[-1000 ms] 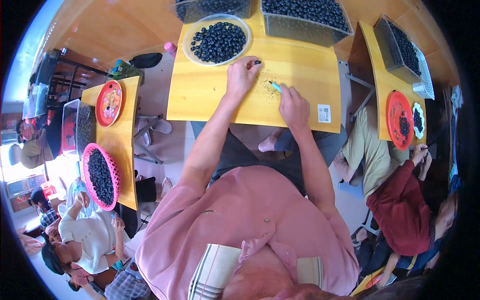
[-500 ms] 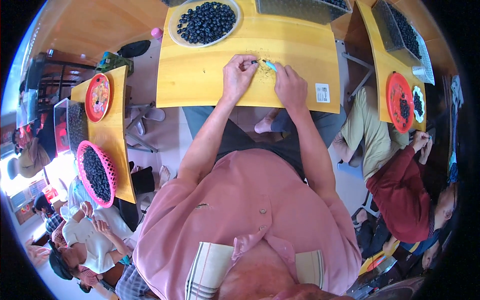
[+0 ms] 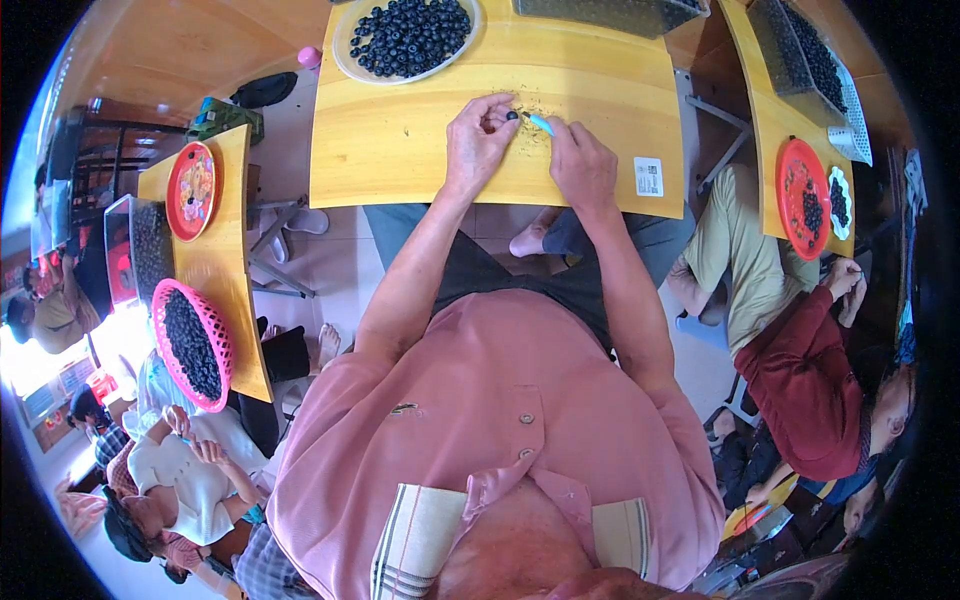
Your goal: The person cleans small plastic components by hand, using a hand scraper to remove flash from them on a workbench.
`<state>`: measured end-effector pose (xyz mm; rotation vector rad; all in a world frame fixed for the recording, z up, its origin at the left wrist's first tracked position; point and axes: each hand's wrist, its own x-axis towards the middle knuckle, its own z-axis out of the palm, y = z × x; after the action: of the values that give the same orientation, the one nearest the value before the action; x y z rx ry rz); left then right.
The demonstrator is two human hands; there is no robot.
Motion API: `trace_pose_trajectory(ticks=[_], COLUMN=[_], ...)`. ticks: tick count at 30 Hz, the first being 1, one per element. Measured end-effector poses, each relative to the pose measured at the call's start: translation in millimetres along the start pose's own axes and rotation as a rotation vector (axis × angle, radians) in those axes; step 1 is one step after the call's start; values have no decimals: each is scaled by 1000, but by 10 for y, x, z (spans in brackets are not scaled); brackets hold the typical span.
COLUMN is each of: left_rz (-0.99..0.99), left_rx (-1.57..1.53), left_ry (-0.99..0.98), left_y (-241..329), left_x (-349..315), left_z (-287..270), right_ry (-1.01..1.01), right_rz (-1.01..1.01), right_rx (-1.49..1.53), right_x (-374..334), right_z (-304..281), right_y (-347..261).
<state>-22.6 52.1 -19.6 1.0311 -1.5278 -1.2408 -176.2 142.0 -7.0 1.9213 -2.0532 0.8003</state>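
My left hand pinches a dark, round, berry-like bead between thumb and fingertips, just above the yellow table. In my right hand, closed fingers hold a small tool with a light blue handle. Its dark, thin tip points left at the bead, with a narrow gap between them; the exact kind of tip is too small to tell. Small brownish crumbs lie scattered around and under the fingertips. Beyond my hands, a pale round dish holds many similar dark beads.
A clear bin stands at the table's far edge. A white printed label sticks near the right front. Side tables carry a pink basket, a red tray and a red oval tray. Co-workers sit left and right.
The bead shows more fully between my left fingers, whose fingertips have shifted and spread somewhat. My right hand still holds the tool beside it. The view has tilted slightly.
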Motion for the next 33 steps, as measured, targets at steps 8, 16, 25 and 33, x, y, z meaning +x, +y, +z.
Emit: trace_pose_trajectory(ticks=[8, 16, 25, 33], left_rz=[30, 15, -4, -33], left_rx=[34, 77, 95, 95], left_ry=[-65, -73, -71, -75], left_y=[-5, 24, 68, 15], left_x=[8, 2, -1, -6], left_z=[17, 12, 23, 17], right_ry=[28, 43, 17, -11], right_rz=[-78, -93, -91, -50], right_rx=[10, 8, 2, -4], right_x=[8, -4, -15, -24], right_z=[-16, 42, 43, 43], right_y=[-13, 10, 24, 12])
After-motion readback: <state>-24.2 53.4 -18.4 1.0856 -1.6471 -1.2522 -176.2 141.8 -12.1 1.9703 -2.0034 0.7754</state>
